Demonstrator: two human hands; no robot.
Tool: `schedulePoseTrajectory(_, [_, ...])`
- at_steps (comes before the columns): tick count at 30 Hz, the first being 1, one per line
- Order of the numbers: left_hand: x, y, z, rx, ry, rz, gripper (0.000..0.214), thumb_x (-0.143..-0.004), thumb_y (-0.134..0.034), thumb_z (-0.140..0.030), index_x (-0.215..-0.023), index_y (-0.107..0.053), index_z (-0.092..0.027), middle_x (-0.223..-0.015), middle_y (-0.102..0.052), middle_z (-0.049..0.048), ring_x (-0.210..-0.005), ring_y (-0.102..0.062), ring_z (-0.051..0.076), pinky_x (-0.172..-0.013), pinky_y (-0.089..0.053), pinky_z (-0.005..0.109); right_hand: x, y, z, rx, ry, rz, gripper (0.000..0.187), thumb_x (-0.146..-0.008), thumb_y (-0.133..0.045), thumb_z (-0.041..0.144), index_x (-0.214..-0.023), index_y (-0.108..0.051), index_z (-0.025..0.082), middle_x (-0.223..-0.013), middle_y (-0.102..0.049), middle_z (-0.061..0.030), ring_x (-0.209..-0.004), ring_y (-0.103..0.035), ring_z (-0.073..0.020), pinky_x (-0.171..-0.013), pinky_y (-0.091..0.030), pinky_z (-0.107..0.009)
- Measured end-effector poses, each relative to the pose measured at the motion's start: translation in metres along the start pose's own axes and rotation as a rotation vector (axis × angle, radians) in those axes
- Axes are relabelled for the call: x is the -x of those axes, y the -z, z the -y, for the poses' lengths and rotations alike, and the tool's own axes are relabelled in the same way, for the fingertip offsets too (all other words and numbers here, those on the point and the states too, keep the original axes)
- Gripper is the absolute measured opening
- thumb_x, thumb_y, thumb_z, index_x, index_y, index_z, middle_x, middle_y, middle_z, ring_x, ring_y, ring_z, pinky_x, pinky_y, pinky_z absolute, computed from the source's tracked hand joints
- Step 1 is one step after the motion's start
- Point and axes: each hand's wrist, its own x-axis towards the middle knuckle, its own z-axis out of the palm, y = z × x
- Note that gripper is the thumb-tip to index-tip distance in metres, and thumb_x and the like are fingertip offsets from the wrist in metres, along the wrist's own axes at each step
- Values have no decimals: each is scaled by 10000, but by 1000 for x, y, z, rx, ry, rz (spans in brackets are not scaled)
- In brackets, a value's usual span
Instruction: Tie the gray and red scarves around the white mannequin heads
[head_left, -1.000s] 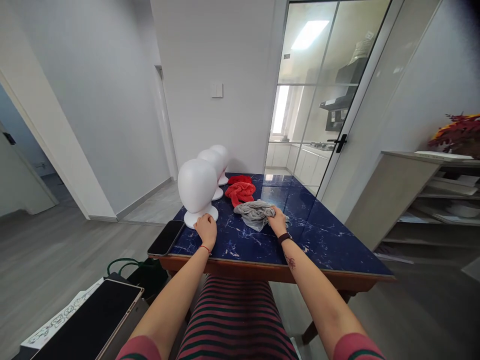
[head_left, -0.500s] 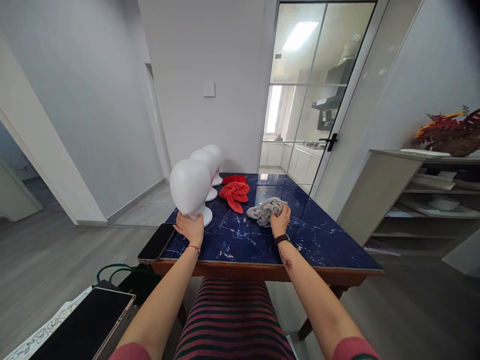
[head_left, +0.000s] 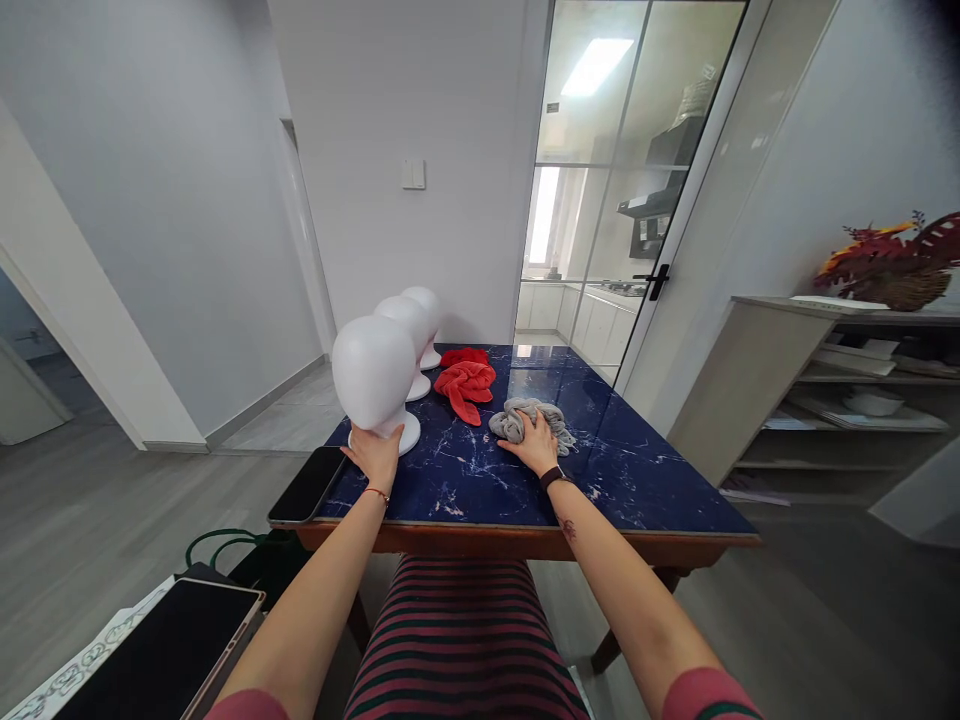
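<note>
The nearest white foam mannequin head [head_left: 373,370] stands at the table's left, and my left hand [head_left: 375,452] is wrapped round its neck just above the base. My right hand [head_left: 534,443] lies on a bunched grey scarf [head_left: 561,428], its fingers spread across the top of the cloth. Behind the near head, two more foam heads [head_left: 405,322] stand in a row toward the wall. Between the heads and the scarf, a crumpled coral-red cloth [head_left: 466,384] lies on the table, with a darker red cloth [head_left: 463,356] behind it.
The dark blue marbled table [head_left: 465,490] has a wooden edge. A black phone [head_left: 307,485] lies at its left front corner. Lower left is a larger dark-screened device [head_left: 161,650] by a dark bag with green handles [head_left: 225,535]. A shelf unit [head_left: 787,370] stands right.
My right hand has shifted left over the grey scarf, from gripping its right side to lying spread on top. My left hand stays at the foam head's neck.
</note>
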Motion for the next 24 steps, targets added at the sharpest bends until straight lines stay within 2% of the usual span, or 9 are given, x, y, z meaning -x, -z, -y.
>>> schedulePoseTrajectory(4, [3, 2, -3, -6, 4, -19, 851, -603, -721, -452, -1286, -379, -75, -1208, -558, 211, -1191, -474, 354, -1004, -327, 466, 1, 5, 3, 89, -44, 17, 538, -755, -613, 493, -1212, -525, 223, -1406, -365, -131, -1178, -440, -322, -861, -403, -408])
schedulePoseTrajectory(7, [7, 3, -6, 12, -39, -6, 832, -590, -724, -463, -1263, -406, -93, -1200, -554, 200, -1171, -478, 364, -943, -382, 453, -1, 7, 4, 117, -116, 20, 482, -785, -588, 438, -1202, -524, 206, -1356, -424, -119, -1117, -490, -288, -828, -421, -370])
schedulePoseTrajectory(11, [23, 0, -14, 22, -143, 71, 746, -591, -712, -503, -1168, -482, -89, -1126, -562, 186, -1130, -491, 362, -922, -391, 459, -2, 8, 5, 123, -153, 19, 485, -789, -576, 436, -1213, -514, 208, -1353, -423, -100, -1117, -492, -268, -831, -423, -349])
schedulePoseTrajectory(15, [51, -10, -33, 46, -207, 155, 710, -598, -699, -529, -1124, -505, -93, -1073, -561, 162, -1072, -514, 339, -891, -407, 447, -1, 9, 7, 109, -185, 13, 455, -798, -568, 418, -1205, -521, 220, -1335, -437, -91, -1106, -500, -256, -824, -422, -337])
schedulePoseTrajectory(20, [81, -24, -59, 57, -210, 186, 712, -603, -692, -538, -1128, -483, -105, -1092, -546, 153, -1078, -497, 339, -865, -415, 439, 0, 13, 7, 118, -307, -64, 390, -813, -554, 324, -1188, -535, 222, -1289, -458, -103, -1097, -497, -248, -834, -411, -343])
schedulePoseTrajectory(24, [89, -31, -66, 27, -241, 176, 739, -621, -673, -555, -1166, -451, -107, -1108, -528, 156, -1101, -474, 339, -883, -398, 452, 1, 12, 6, 140, -408, -123, 370, -827, -512, 251, -1194, -521, 202, -1322, -404, -139, -1133, -455, -281, -858, -394, -404])
